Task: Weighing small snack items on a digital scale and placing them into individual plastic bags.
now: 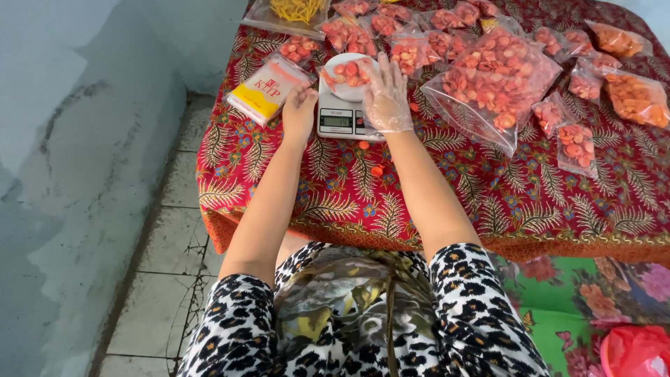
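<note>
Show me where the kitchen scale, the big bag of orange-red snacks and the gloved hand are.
kitchen scale [336, 121]: head view, on its display panel.
big bag of orange-red snacks [492, 77]: head view, middle of the clear bag.
right hand [386, 94]: head view, back of the gloved hand.

big snack bag [499, 80]: I see it mid-table
yellow packet [269, 89]: table's left edge
yellow sticks bag [296, 12]: far-left corner
red plastic bag [638, 351]: on floor
</note>
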